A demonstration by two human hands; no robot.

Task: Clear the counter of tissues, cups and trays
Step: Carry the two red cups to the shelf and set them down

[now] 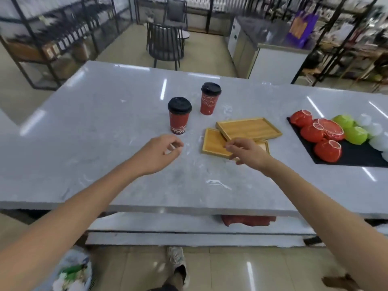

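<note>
Two red cups – nearer cup (179, 115), farther cup (210, 98) – stand upright at frame centre on the surface (94, 122), w/ two overlapping wooden trays (248, 128) just to their right. Left hand (159, 153) hovers below the nearer cup, fingers loosely curled, empty. Right hand (244, 151) is over the lower tray, fingers half-open, holding nothing. Risks: a hasty reach could tip a cup; lifting the lower tray may slide the top one off.

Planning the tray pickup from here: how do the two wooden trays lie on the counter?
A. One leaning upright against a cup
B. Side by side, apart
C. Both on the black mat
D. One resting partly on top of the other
D: the farther wooden tray overlaps the nearer tray, its edge lying across it on the counter.
</note>
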